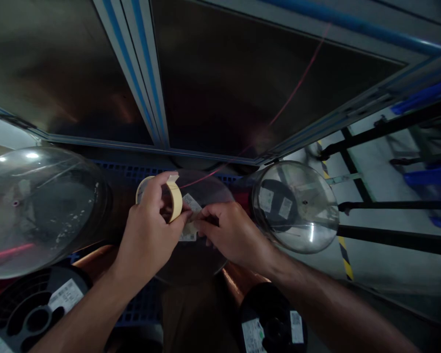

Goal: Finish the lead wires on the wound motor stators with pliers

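My left hand (147,230) grips a roll of beige masking tape (175,196), held upright over a clear-flanged spool (202,264) in the middle. My right hand (231,230) pinches the loose tape end right beside the roll, pressing near a white label (191,202) on the spool's flange. A thin red wire (290,98) runs from the spool up and to the right across the dark machine panel.
A large clear spool (33,211) lies at left and another clear-flanged spool (297,206) at right. Black spools with labels (33,309) (272,323) and copper wire (238,282) sit near me on a blue crate (139,304). Black rails (389,235) cross the floor at right.
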`<state>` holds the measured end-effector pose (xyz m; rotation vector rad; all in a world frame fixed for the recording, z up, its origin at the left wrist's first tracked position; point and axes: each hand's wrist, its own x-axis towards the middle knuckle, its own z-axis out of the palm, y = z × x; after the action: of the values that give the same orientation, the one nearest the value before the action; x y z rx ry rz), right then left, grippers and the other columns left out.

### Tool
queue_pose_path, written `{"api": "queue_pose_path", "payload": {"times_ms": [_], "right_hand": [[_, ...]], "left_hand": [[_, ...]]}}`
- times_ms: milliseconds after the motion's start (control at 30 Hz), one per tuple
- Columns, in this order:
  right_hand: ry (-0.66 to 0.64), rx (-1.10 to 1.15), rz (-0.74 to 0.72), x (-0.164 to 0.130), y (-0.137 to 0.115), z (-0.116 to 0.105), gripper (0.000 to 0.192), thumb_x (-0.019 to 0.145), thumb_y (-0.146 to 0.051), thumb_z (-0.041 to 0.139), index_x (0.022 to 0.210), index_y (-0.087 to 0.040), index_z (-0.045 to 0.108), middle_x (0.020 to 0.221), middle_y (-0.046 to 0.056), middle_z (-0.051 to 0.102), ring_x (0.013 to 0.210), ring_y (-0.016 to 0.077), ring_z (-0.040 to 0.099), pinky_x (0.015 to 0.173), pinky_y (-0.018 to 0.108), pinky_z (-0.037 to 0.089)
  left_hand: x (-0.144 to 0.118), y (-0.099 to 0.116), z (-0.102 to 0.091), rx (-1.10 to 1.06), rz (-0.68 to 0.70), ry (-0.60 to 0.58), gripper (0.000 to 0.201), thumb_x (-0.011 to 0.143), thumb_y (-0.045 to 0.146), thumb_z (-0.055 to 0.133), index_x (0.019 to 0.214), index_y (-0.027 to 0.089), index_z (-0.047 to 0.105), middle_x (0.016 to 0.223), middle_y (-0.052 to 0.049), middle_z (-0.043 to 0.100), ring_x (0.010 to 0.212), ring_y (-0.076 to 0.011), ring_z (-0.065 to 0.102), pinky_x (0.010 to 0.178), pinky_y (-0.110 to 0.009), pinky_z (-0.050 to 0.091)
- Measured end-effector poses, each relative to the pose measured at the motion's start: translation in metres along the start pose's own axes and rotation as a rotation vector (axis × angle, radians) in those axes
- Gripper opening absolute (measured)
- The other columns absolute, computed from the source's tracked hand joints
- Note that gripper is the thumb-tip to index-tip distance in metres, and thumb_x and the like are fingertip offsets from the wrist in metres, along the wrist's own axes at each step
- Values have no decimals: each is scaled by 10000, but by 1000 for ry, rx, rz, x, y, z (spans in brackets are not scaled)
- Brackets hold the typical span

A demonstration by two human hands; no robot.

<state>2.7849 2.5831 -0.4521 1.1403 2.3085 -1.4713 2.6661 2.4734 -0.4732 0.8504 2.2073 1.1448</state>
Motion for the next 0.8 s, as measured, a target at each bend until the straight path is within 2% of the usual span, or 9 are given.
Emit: {"api": "queue_pose_path", "payload": {"times_ms": [300, 467, 633, 800], "right_hand": [[1, -30, 10, 1, 1, 3, 161, 828, -156, 589, 734, -172, 719, 558, -1, 656, 539, 118, 600, 540, 229, 406], [15, -54, 8, 2, 2, 4, 162, 824, -152, 590, 753, -176, 733, 553, -1, 659, 525, 120, 597, 529, 231, 408], [16, -57, 4, 1, 2, 4, 162, 826, -156, 589, 742, -176, 726, 549, -5, 655, 518, 114, 589, 531, 228, 405], [7, -74, 17, 2, 0, 4, 184, 817, -135, 570, 721, -171, 722, 559, 2, 661, 531, 116, 598, 539, 227, 401]], "left_hand": [[0, 2, -1, 19, 19, 7, 640, 717, 165, 756, 1298, 280, 511, 791, 37, 731, 746, -195, 738, 673, -295, 593], [1, 2, -1, -2, 12, 7, 636, 717, 155, 743, 1299, 266, 512, 870, 12, 743, 765, -209, 741, 702, -329, 606], [1, 3, -1, -17, 12, -3, 635, 711, 162, 752, 1287, 289, 517, 794, 34, 738, 740, -209, 740, 672, -314, 608], [0, 0, -2, -44, 6, -21, 634, 728, 178, 747, 1302, 290, 499, 827, 24, 737, 763, -200, 738, 678, -307, 599]]}}
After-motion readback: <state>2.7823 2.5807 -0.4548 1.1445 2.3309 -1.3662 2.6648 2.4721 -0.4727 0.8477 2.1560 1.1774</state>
